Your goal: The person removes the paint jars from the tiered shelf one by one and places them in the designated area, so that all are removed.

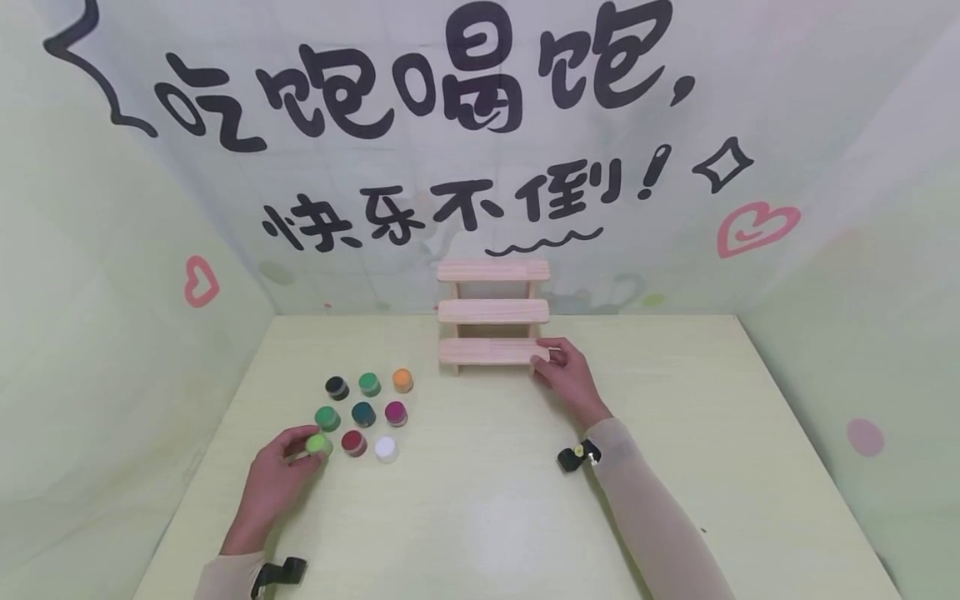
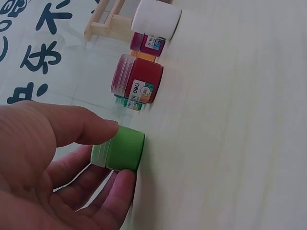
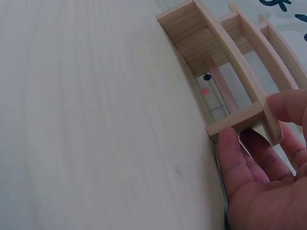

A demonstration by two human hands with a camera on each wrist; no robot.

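My left hand (image 1: 272, 483) pinches a light green paint jar (image 2: 125, 151) between thumb and fingers at the near left corner of a group of paint jars. In the left wrist view that jar stands upright close to the tabletop, its clear-edged lid towards the palm. Beside it stand a dark red jar (image 1: 354, 442) and a green jar (image 1: 327, 418). Near the back wall, my right hand (image 1: 573, 385) grips the right end of the lowest step of a three-step wooden rack (image 1: 493, 352). Its thumb lies on the step and the fingers reach under and beside the end support (image 3: 236, 120).
Other jars share the group: white (image 1: 386, 449), magenta (image 1: 396, 413), teal (image 1: 363, 414), black (image 1: 337, 387), green (image 1: 369, 384) and orange (image 1: 402, 381). A printed cloth (image 1: 375, 167) hangs behind the table (image 1: 480, 500), with cloth on both sides.
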